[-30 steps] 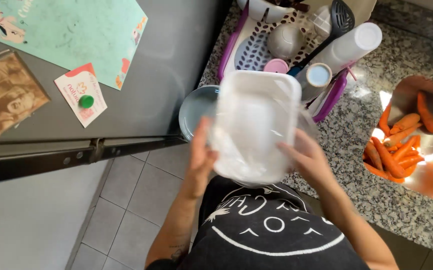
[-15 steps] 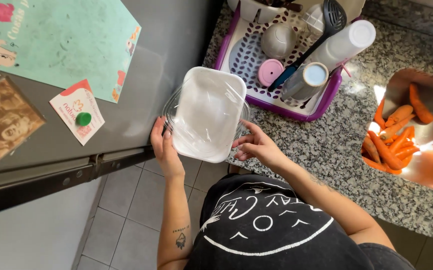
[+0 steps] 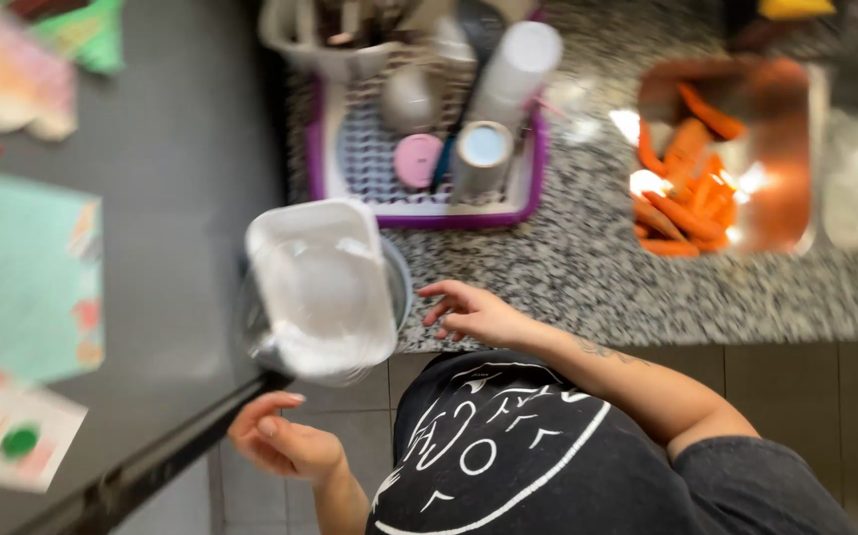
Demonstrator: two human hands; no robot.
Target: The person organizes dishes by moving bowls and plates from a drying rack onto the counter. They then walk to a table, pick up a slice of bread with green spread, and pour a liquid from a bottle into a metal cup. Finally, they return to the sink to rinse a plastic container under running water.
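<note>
Released since half a second ago: both hands have let go of the white plastic container (image 3: 322,287), which now sits on a clear bowl (image 3: 397,282) at the counter (image 3: 587,277) edge, beside the grey fridge (image 3: 181,228). Container: rectangular, long axis running away from the person toward the purple dish rack (image 3: 419,203). Right hand (image 3: 473,312): fingers spread, empty, just right of the container, the nearer hand. Left hand (image 3: 285,441): open, loosely curled, empty, below the container by the fridge handle (image 3: 171,461). Farther right: metal tray of carrots (image 3: 706,168).
</note>
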